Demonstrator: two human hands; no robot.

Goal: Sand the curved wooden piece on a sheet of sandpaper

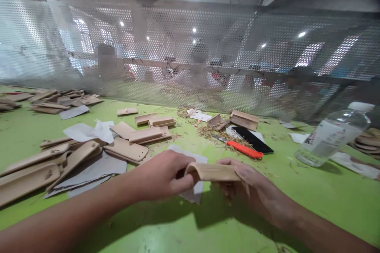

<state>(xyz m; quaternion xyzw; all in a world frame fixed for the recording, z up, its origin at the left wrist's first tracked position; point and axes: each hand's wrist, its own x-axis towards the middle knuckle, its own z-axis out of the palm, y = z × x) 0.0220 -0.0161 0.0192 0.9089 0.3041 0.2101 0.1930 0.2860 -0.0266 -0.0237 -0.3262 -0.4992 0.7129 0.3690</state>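
Left grip [166, 174] and right grip [257, 186] both clasp one curved bamboo piece [219, 173], seemingly unfinished; loose bamboo pieces [127, 149] across the tabletop [326, 205] show no clear stage.

A curved wooden piece [218, 172] is held between the left hand [166, 174] and the right hand [258, 185] above a green table [326, 201].
An orange-handled knife [245, 149] is seen beyond the hands, beside a black phone [254, 140] and scattered shavings [204, 131]. More wooden pieces [126, 149] are heaped at the left with sheets of paper [89, 170] among them, and a clear bottle [329, 140] with a white cap [361, 106] is seen at the right. The far side is bounded by a perforated screen [178, 27].
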